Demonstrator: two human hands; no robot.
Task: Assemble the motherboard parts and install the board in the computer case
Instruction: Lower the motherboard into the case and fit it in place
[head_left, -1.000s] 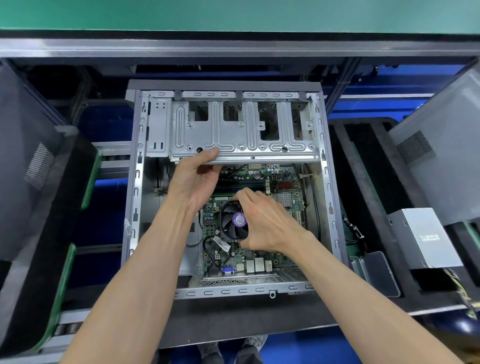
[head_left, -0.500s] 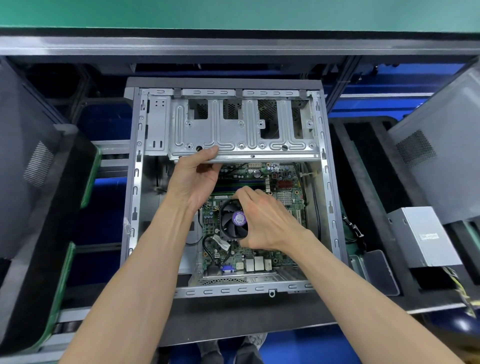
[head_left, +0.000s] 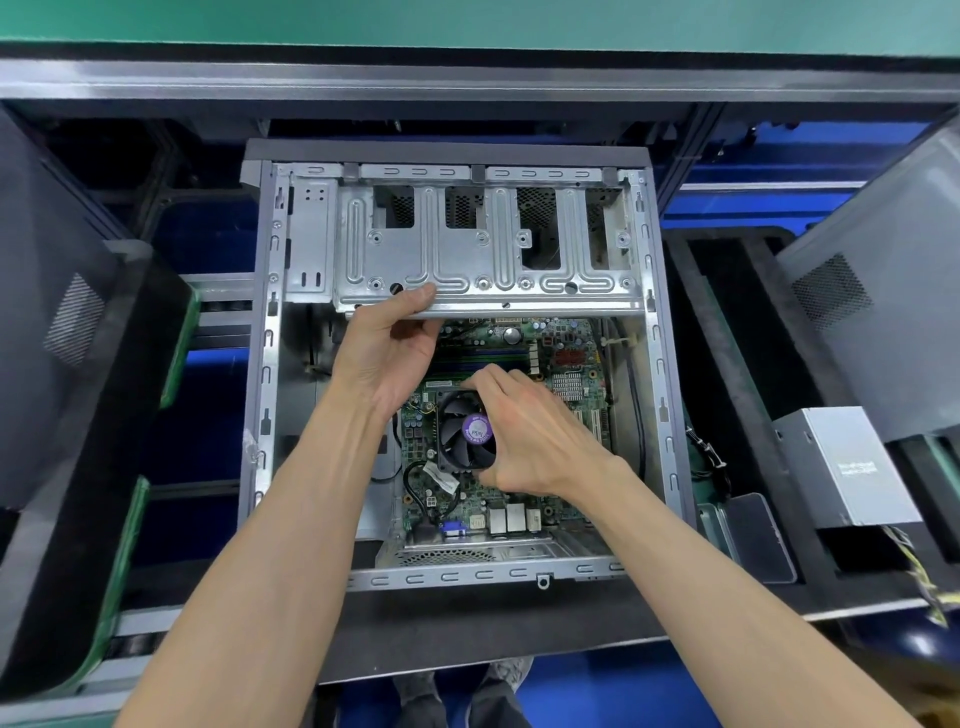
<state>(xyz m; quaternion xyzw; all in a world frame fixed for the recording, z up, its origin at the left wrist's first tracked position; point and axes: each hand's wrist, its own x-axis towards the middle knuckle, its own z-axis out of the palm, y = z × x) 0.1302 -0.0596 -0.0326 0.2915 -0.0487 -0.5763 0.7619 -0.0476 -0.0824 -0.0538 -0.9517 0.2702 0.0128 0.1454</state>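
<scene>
Board (head_left: 519, 364) inside case (head_left: 660, 415), under drive cage (head_left: 483, 249). Right hand (head_left: 530, 436) clamped on fan (head_left: 467, 431); left hand (head_left: 384, 353) gripping cage edge, thumb on top. Better to keep cage lifted, slide board level, align rear ports, avoid pinching cables.

The right hand (head_left: 524, 436) hides part of the motherboard (head_left: 550, 364).

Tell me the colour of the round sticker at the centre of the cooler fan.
Purple, with small pale print, on the round sticker of the black cooler fan; head view.
</scene>
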